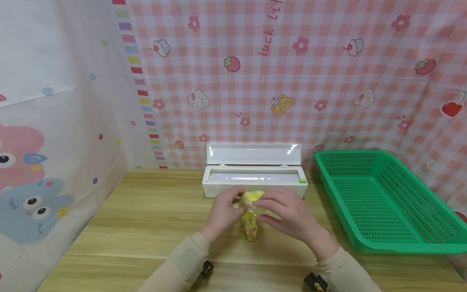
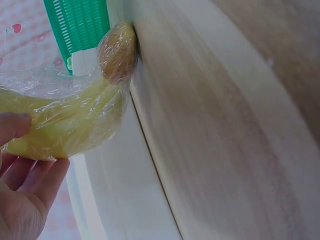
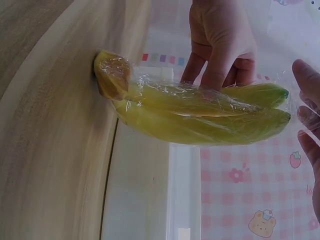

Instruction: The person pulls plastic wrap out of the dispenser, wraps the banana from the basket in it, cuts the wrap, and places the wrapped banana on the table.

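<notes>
A small bunch of yellow bananas (image 1: 249,219), wrapped in clear plastic film (image 3: 165,85), stands with its brown stem end (image 3: 112,75) down at the wooden table. Its greenish tips point up in the head view. My left hand (image 1: 225,209) grips the bunch from the left, thumb on one side and fingers on the other, as the left wrist view shows. On the other side, my right hand (image 1: 288,211) has its fingertips at the loose film near the banana tips, with thumb and fingers spread apart. Part of the bunch is hidden behind the right fingers.
Just behind the hands is a white film dispenser box (image 1: 255,190), its clear lid (image 1: 254,155) raised, a film roll inside and a green slider (image 1: 302,181) at its right end. A green plastic basket (image 1: 337,207) occupies the right of the table. Patterned cloth hangs behind and at the sides.
</notes>
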Demonstrator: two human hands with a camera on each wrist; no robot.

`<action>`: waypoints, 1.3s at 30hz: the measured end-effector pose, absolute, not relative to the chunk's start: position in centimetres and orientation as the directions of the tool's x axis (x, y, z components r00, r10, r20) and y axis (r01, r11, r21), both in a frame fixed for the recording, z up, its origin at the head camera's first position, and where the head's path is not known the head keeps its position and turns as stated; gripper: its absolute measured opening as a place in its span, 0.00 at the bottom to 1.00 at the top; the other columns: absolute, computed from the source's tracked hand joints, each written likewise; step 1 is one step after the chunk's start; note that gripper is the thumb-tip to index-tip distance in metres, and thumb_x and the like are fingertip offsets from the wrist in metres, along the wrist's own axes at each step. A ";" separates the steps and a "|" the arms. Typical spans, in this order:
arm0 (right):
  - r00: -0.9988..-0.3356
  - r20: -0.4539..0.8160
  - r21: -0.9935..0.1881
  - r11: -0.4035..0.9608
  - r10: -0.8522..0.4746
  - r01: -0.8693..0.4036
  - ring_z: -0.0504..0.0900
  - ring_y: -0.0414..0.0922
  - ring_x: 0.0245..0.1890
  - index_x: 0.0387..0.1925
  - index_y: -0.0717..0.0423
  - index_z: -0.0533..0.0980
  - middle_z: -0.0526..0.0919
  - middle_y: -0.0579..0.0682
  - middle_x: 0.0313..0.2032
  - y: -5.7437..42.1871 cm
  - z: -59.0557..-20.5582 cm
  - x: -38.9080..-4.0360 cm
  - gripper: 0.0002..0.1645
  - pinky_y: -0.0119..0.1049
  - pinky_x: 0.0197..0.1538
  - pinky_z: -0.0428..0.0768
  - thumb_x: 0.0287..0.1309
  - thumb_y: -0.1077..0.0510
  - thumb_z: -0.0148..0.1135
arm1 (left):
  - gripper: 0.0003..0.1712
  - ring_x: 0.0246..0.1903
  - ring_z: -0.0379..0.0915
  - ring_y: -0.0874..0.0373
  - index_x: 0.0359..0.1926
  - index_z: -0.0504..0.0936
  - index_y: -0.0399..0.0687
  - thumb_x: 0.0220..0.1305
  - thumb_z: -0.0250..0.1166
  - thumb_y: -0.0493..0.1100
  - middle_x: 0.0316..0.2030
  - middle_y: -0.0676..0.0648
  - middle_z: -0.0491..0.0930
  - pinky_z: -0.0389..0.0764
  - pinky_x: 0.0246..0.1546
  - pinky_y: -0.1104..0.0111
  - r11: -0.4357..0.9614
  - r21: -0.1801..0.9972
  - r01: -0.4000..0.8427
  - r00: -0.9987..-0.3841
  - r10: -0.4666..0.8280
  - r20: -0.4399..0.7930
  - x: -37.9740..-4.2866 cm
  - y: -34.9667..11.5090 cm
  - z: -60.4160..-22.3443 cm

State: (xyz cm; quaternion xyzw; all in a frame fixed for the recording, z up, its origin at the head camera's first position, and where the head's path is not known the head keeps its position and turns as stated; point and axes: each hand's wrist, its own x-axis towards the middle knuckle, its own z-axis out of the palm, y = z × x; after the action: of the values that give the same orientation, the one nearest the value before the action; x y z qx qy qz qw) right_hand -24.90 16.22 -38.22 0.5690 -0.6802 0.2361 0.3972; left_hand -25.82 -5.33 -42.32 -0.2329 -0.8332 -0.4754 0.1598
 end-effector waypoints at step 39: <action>-0.360 0.788 -0.322 0.163 -0.499 -0.933 0.78 0.39 0.29 0.34 0.56 0.84 0.84 0.44 0.29 15.8 -37.0 -26.3 0.14 0.26 0.35 0.77 0.45 0.73 0.73 | 0.21 0.47 0.80 0.51 0.47 0.83 0.40 0.49 0.73 0.26 0.44 0.45 0.84 0.83 0.50 0.57 0.437 0.603 0.668 -0.742 0.328 0.585 -25.4 -4.9 -42.8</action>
State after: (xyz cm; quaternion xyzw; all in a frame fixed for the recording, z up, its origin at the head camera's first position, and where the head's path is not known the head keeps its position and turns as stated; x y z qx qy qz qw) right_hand -26.30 15.83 -36.97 0.5004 -0.7153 0.4101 0.2642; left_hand -25.42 -4.94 -42.84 -0.3016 -0.8250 -0.4365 0.1947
